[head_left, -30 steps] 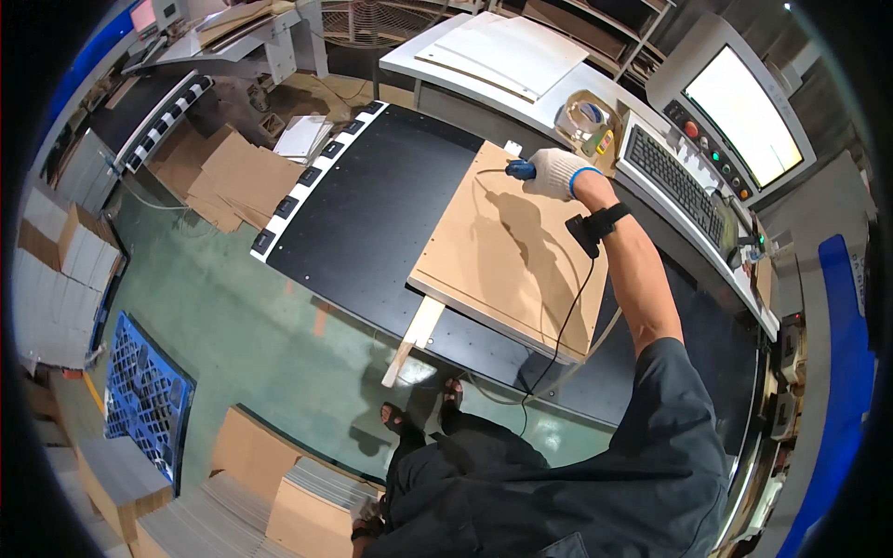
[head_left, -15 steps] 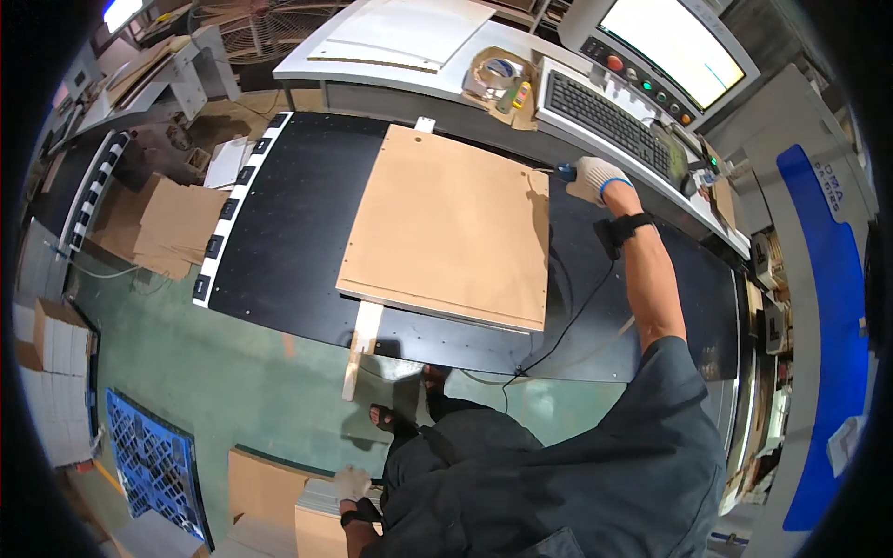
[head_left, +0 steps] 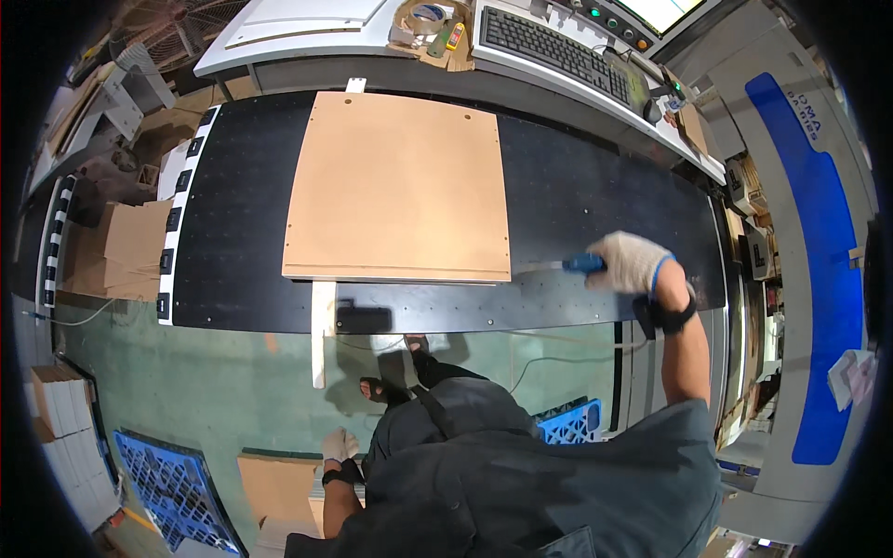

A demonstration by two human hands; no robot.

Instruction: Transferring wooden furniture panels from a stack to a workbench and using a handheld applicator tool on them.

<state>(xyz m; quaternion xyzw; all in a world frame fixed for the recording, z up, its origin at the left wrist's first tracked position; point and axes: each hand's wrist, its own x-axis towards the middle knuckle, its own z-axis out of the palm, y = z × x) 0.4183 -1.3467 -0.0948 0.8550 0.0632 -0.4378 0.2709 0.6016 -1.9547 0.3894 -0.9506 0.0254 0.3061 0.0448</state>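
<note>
A stack of tan, drilled wooden panels (head_left: 395,191) lies on the black work table (head_left: 577,205). Gloved in white, my right hand (head_left: 633,263) is closed round the blue handle of an air blow gun (head_left: 581,263). The gun's thin nozzle, smeared by motion, points left at the near right corner of the panels. Down at my left side, my left hand (head_left: 340,445), also gloved, has its fingers curled, with nothing visible in them. It is beside a pile of boards (head_left: 318,498). A pale wooden strip (head_left: 322,335) sticks out from under the panels toward me.
Behind the table stands a white desk (head_left: 307,46) with a keyboard (head_left: 558,58) and a tape roll (head_left: 427,19). Blue plastic pallets (head_left: 181,488) stand on the floor. A thin hose (head_left: 577,340) hangs along the near edge. Right is a grey-and-blue machine (head_left: 809,270).
My right hand has moved the air blow gun from the panels' far right corner toward their near right corner. My left hand has risen slightly from the boards. The view has shifted right.
</note>
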